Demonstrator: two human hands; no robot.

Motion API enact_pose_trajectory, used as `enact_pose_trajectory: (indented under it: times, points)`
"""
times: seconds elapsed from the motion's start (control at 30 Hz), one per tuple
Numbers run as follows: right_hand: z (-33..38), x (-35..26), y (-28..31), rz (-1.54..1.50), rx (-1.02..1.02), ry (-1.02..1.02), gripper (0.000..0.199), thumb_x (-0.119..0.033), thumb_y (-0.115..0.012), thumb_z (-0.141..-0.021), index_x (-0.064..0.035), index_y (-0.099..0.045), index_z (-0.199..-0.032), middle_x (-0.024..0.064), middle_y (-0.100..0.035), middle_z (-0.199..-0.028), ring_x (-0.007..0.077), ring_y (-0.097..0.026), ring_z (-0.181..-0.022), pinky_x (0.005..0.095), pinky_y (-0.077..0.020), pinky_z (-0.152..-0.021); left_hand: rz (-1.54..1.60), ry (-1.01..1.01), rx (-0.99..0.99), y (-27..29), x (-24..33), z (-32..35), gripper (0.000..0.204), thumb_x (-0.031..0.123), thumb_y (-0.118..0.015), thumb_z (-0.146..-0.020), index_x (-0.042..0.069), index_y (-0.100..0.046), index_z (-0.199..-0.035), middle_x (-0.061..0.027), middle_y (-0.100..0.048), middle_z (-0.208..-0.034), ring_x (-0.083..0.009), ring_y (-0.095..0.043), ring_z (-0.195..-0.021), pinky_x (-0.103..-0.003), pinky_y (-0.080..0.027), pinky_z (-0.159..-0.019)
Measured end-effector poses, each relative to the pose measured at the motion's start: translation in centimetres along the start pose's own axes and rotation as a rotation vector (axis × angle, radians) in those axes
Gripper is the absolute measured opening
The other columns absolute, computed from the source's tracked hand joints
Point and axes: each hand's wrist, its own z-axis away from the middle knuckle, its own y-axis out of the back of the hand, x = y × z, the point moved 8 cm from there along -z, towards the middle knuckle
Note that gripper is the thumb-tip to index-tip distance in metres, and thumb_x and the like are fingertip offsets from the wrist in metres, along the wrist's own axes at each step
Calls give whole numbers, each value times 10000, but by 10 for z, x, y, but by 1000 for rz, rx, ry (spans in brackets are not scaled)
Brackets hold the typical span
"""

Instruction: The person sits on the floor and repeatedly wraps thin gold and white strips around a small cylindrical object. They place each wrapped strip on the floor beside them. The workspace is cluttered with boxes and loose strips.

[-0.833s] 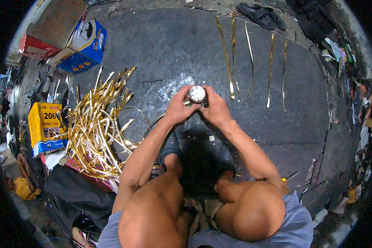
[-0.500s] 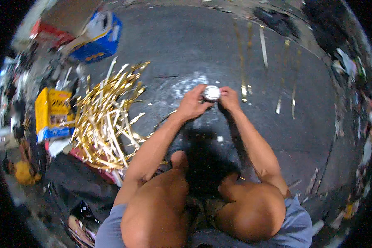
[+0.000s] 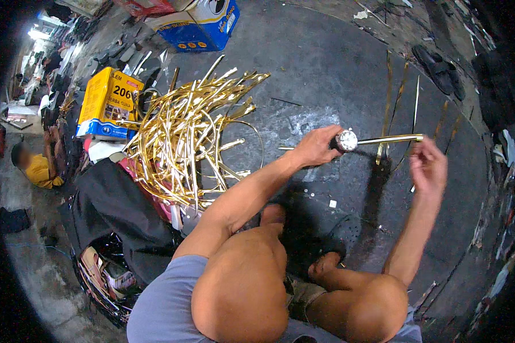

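My left hand (image 3: 319,146) is wrapped round a short dark cylinder with a round, worn silvery top (image 3: 347,140), held upright over the dark floor mat. A narrow gold strip (image 3: 389,139) runs out to the right from under or beside the cylinder; which of the two I cannot tell. At the strip's far end my right hand (image 3: 429,167), slightly blurred, has its fingertips pinched on it. To the left lies a big tangled heap of shiny gold and white strips (image 3: 183,137). Several separate strips (image 3: 416,106) lie lengthwise on the mat beyond my right hand.
A yellow and blue box (image 3: 110,103) stands left of the heap, and a blue carton (image 3: 203,28) farther back. Black cloth (image 3: 117,197) covers something near my left knee. Dark sandals (image 3: 439,68) lie at the far right. Another person in yellow (image 3: 43,170) is at the far left.
My hands were close together at the cylinder; now the right has moved away to the right, with the gold strip stretched between them. The view has also turned.
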Motion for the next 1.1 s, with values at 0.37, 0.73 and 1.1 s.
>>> enact_pose_trajectory:
  times: [0.37,0.73,1.1]
  points:
    - [30,-317,1,564,-139,1093,391,-39,-595,-950,19,-540,-1333,161,-596,-1274,270,-578,-1160,359,-498,-971,7,-15,-151,2,4,-11,645,245,-813,-728,57,-577,-1298,-159,-617,-1274,-359,-594,-1199,-438,-489,-1016]
    - [-15,-326,162,-320,196,1174,143,16,-692,-878,13,-604,-990,112,-652,-1002,231,-636,-902,351,-562,-752,-894,532,366,216,-118,111,361,118,-716,-738,12,-669,-1079,-203,-628,-1086,-406,-596,-1056,-485,-488,-909]
    - [66,28,393,-188,1314,338,168,-136,-672,-942,22,-639,-988,125,-665,-905,252,-652,-810,343,-550,-646,-750,526,620,246,-138,121,165,130,-636,-840,-7,-728,-840,-166,-701,-753,-307,-652,-669,-432,-492,-639]
